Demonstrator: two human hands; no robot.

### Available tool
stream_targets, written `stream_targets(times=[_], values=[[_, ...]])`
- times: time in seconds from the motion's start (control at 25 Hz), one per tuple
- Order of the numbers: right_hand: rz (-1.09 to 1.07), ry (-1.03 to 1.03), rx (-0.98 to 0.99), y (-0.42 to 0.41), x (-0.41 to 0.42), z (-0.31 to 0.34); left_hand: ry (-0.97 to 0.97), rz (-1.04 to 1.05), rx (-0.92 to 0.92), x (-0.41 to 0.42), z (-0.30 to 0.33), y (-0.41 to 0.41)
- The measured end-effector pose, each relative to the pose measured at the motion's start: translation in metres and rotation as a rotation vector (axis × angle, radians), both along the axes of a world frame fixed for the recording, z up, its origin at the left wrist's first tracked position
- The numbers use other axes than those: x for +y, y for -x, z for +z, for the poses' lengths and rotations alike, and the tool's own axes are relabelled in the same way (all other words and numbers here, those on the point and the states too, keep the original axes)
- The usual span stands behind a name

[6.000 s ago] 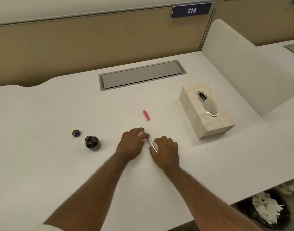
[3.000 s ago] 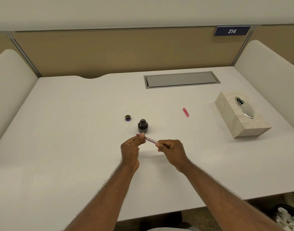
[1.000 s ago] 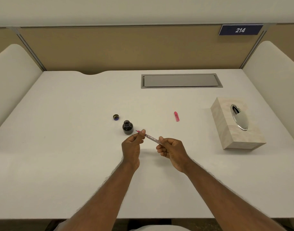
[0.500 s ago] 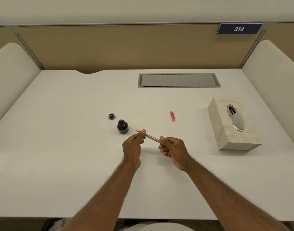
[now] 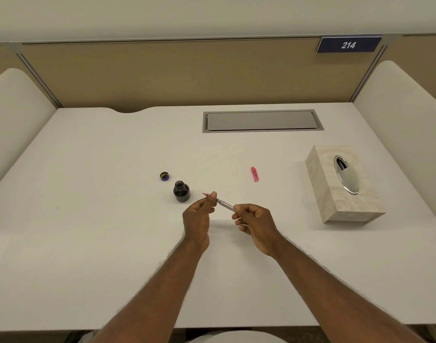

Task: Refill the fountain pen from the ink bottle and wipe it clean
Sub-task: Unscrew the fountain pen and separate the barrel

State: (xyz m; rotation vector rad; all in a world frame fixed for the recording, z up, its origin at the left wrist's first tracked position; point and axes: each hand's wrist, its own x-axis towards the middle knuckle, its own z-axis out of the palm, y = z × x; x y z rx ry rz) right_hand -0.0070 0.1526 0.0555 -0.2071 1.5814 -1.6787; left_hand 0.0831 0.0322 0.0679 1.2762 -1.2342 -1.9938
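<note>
Both hands hold a slim clear-and-pink fountain pen (image 5: 224,203) just above the white desk (image 5: 88,231), nib pointing left. My left hand (image 5: 199,217) pinches the nib end; my right hand (image 5: 255,222) grips the rear of the barrel. The small dark ink bottle (image 5: 181,191) stands open a little left of the nib. Its cap (image 5: 164,176) lies upside down behind it to the left. The pink pen cap (image 5: 254,174) lies on the desk further back, to the right.
A pale stone-look tissue box (image 5: 340,199) with a metal oval opening stands at the right. A grey cable hatch (image 5: 262,120) is set in the desk at the back. White side dividers (image 5: 409,134) and a tan back panel enclose the desk.
Six seconds ago the hands were on the pen lying on the desk; now they hold it lifted near the ink bottle. Over the last second only the view shifted slightly.
</note>
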Motion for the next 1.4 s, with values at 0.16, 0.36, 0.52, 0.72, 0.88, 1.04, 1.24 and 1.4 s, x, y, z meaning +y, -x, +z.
stream_targets(times=[0.16,0.36,0.52,0.72,0.88,1.04,1.24,1.4], values=[[-0.004,0.015,0.030,-0.001,0.000,-0.001,0.003,-0.014,0.003,0.000,0.000,0.001],[-0.018,0.017,-0.028,-0.006,-0.001,-0.004,0.001,-0.018,0.002,0.000,-0.001,-0.002],[-0.031,0.037,-0.010,-0.007,-0.003,-0.003,0.002,-0.021,0.001,-0.002,0.001,-0.005],[-0.032,0.064,0.010,-0.011,-0.008,-0.002,0.002,-0.013,-0.001,-0.005,0.000,-0.008],[-0.027,0.064,-0.002,-0.012,-0.009,-0.002,-0.001,-0.019,-0.004,-0.005,0.000,-0.010],[-0.038,0.090,-0.014,-0.014,-0.010,0.000,-0.004,-0.025,-0.001,-0.007,0.000,-0.012],[-0.061,0.108,-0.015,-0.016,-0.012,0.000,-0.010,-0.023,0.002,-0.009,0.001,-0.016],[-0.046,0.095,0.007,-0.020,-0.014,0.000,-0.011,-0.027,0.001,-0.012,0.001,-0.018]])
